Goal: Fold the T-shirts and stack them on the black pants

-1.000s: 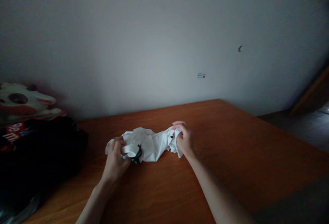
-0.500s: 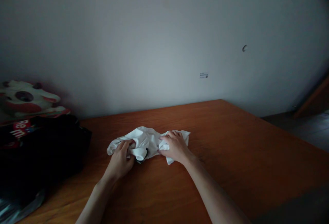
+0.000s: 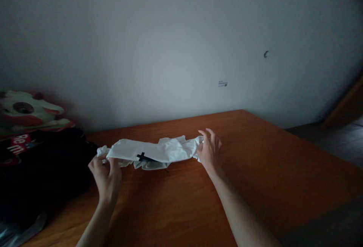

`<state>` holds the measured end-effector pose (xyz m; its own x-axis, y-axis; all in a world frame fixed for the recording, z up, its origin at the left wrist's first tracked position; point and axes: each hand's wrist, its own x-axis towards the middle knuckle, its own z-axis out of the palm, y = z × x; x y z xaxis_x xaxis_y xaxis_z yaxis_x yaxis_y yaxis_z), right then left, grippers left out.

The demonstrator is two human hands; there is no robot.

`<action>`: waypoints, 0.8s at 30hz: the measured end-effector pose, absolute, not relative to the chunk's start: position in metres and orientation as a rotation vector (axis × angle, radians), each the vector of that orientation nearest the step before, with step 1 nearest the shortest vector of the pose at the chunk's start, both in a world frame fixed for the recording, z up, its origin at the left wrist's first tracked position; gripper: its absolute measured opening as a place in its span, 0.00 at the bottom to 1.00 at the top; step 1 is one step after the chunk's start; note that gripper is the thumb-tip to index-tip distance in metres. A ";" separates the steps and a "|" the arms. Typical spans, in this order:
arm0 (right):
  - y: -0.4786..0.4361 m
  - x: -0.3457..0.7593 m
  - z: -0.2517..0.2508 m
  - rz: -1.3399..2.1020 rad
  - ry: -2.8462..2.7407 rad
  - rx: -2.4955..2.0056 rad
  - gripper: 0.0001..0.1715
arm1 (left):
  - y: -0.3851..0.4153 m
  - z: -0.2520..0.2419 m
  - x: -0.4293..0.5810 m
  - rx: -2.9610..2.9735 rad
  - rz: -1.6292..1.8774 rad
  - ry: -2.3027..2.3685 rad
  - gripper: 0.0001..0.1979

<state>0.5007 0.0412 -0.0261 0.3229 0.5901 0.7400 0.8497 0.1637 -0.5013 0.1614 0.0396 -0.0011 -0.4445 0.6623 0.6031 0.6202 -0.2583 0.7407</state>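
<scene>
A white cloth garment (image 3: 153,150) with a black cross-shaped mark is stretched sideways between my hands, its near edge raised off the wooden table (image 3: 170,209). Its exact kind does not show; loose folds hang and bunch beneath and behind the taut strip. At its left end, my left hand (image 3: 104,175) pinches the fabric between thumb and fingers. My right hand (image 3: 209,148) grips the other end, thumb against the cloth, with some fingers lifted and curled.
On the left lies a heap of black clothing (image 3: 51,171) with a red lettered patch. A white and red plush toy (image 3: 28,109) sits behind it. The pale wall (image 3: 170,50) rises along the table's far edge, bearing a small label (image 3: 222,83).
My hands have moved apart, the left one leftward and the right one slightly right and up. Between them the crumpled white garment is now drawn out into a long strip, showing the black mark.
</scene>
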 end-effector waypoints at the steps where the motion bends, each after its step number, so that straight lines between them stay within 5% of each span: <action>1: 0.038 0.497 -0.023 -0.303 -1.471 -1.489 0.31 | 0.040 -0.003 0.164 1.699 1.805 1.933 0.12; 5: 0.028 0.475 -0.020 -0.097 -1.909 -1.273 0.25 | 0.044 -0.015 0.172 2.029 1.541 1.880 0.10; 8: 0.026 0.462 -0.026 0.004 -2.014 -1.353 0.30 | 0.042 -0.020 0.174 1.955 1.403 1.736 0.14; 10: 0.029 0.459 -0.030 0.045 -2.016 -1.394 0.20 | 0.039 -0.021 0.174 1.832 1.387 1.713 0.19; 13: 0.034 0.461 -0.032 0.111 -1.867 -1.348 0.05 | 0.035 -0.017 0.174 1.724 1.468 1.744 0.23; 19: 0.046 0.474 -0.028 0.138 -1.200 -1.166 0.10 | 0.035 -0.009 0.172 1.753 1.488 1.840 0.30; 24: 0.054 0.483 -0.033 0.229 -1.084 -1.089 0.04 | 0.041 -0.008 0.162 1.472 1.732 1.961 0.23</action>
<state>0.4833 0.0536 -0.0328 0.4999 0.6282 0.5962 0.3338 0.4954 -0.8019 0.1617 0.0414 -0.0085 -0.5121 0.7177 0.4719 0.5572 -0.1406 0.8184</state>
